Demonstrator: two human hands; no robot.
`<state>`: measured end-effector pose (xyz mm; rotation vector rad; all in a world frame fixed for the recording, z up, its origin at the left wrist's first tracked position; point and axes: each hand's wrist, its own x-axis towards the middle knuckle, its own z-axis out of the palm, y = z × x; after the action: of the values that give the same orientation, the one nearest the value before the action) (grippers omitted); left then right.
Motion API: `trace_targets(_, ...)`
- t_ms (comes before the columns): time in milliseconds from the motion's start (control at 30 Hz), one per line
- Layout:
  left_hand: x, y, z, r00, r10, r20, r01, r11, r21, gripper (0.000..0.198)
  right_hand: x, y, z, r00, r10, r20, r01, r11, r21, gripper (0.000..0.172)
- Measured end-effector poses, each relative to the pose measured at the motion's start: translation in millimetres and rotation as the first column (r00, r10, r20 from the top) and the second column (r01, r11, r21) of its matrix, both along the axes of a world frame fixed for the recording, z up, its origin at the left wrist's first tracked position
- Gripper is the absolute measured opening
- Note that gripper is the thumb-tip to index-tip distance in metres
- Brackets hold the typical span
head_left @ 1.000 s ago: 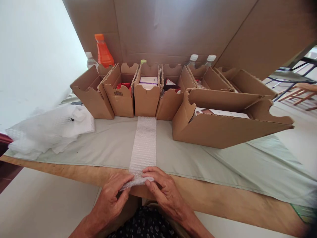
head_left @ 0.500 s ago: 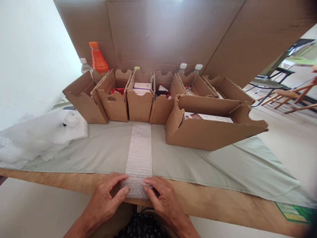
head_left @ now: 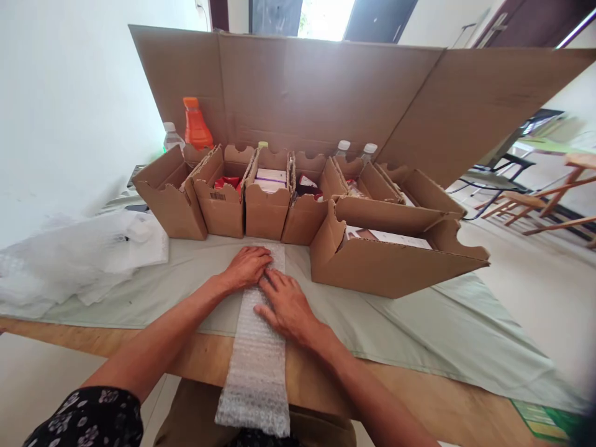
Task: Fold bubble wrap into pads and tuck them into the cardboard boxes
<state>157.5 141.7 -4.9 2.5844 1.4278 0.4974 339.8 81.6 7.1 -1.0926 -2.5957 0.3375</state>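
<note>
A long strip of bubble wrap (head_left: 258, 366) runs from near the boxes toward me, its near end hanging over the table edge above my lap. Resting on its far part is my left hand (head_left: 246, 267), fingers stretched over the wrap and slightly bent. Just nearer and to the right, my right hand (head_left: 287, 307) lies on the strip with its fingers spread, the fingertips close to those of the left. Both palms face down, and neither hand grips anything visible. What is under the fingers is hidden.
Several open cardboard boxes (head_left: 267, 214) stand in a row behind the strip; a wider box (head_left: 367, 273) is at the right. More bubble wrap (head_left: 88, 248) is heaped at left. Bottles, one orange (head_left: 198, 129), stand before a tall cardboard panel (head_left: 307, 93).
Both hands have moved from the table's near edge forward to the strip's far part. The strip's near end now hangs past the edge. My view has tilted up.
</note>
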Motion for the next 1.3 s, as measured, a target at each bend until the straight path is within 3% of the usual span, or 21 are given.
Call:
trace_targets(133, -3.3, -6.5, -13.7, 1.000, 0.000, -0.027, 0.001, 1.000, 0.008, 0.042, 7.9, -76.1, -29.0, 0.983, 0.177, 0.058, -0.177, 0.984, -0.004, 0.062)
trace_targets(200, -4.9, -10.7, -18.0, 1.000, -0.002, -0.027, 0.003, 1.000, 0.012, 0.042, 18.6, -120.7, -41.4, 0.948, 0.317, -0.036, -0.315, 0.948, 0.052, 0.066)
trace_targets(267, -5.7, -12.1, -20.3, 1.000, -0.007, -0.027, 0.008, 1.000, 0.019, 0.042, 28.4, -146.0, -44.3, 0.909, 0.386, -0.159, -0.369, 0.921, 0.126, 0.041)
trace_targets(367, -5.5, -11.9, -19.6, 0.999, -0.019, -0.035, 0.020, 0.999, 0.038, 0.043, 34.4, -129.3, -25.3, 0.891, 0.391, -0.232, -0.374, 0.920, 0.113, 0.021)
trace_targets(500, -4.3, -12.3, -14.3, 0.998, -0.024, -0.066, 0.027, 0.998, 0.054, 0.041, 24.8, -56.1, 10.7, 0.993, 0.102, -0.067, -0.100, 0.995, 0.027, 0.029)
trace_targets(567, -4.6, -12.4, -13.0, 0.997, -0.025, -0.079, 0.029, 0.998, 0.052, 0.041, 18.0, -43.0, 13.7, 0.999, 0.010, 0.037, -0.009, 1.000, -0.017, 0.040)
trace_targets(633, -5.8, -11.9, -13.7, 0.996, -0.024, -0.081, 0.028, 0.999, 0.045, 0.041, 15.8, -61.6, 4.5, 0.996, 0.071, 0.044, -0.070, 0.997, -0.033, 0.045)
trace_targets(733, -8.3, -10.9, -16.8, 0.998, -0.020, -0.063, 0.022, 0.999, 0.028, 0.042, 30.4, -128.1, -20.0, 0.937, 0.319, -0.142, -0.325, 0.945, -0.024, 0.033)
trace_targets(800, -9.5, -10.8, -18.1, 0.999, -0.018, -0.042, 0.019, 1.000, 0.016, 0.042, 50.1, -171.3, -36.6, 0.887, 0.363, -0.284, -0.378, 0.926, 0.001, 0.022)
trace_targets(900, -9.6, -11.7, -18.0, 1.000, -0.017, -0.010, 0.017, 1.000, 0.003, 0.042, 77.8, -205.8, -57.0, 0.933, 0.071, -0.354, -0.109, 0.990, -0.088, 0.031)
trace_targets(967, -8.4, -11.7, -17.8, 1.000, -0.016, 0.007, 0.016, 1.000, -0.003, 0.041, 85.3, -209.0, -65.7, 0.926, -0.154, -0.344, 0.085, 0.974, -0.209, 0.034)
trace_targets(1000, -7.4, -11.2, -17.8, 1.000, -0.012, 0.015, 0.012, 1.000, -0.007, 0.041, 84.9, -207.1, -68.1, 0.910, -0.224, -0.348, 0.120, 0.948, -0.296, 0.034)
trace_targets(1133, -4.2, -11.8, -12.7, 0.997, 0.037, 0.064, -0.035, 0.999, -0.026, 0.041, 65.4, -196.6, -67.3, 0.826, -0.272, -0.493, -0.106, 0.784, -0.611, 0.035)
trace_targets(1233, -7.5, -32.4, 3.0, 0.988, 0.088, 0.124, -0.083, 0.996, -0.045, 0.045, 52.3, -196.5, -58.2, 0.784, -0.295, -0.545, -0.150, 0.763, -0.629, 0.035)
trace_targets(1300, -15.6, -62.2, 17.6, 0.979, 0.083, 0.185, -0.068, 0.994, -0.082, 0.050, 48.0, -196.3, -47.2, 0.746, -0.345, -0.570, -0.141, 0.754, -0.642, 0.038)
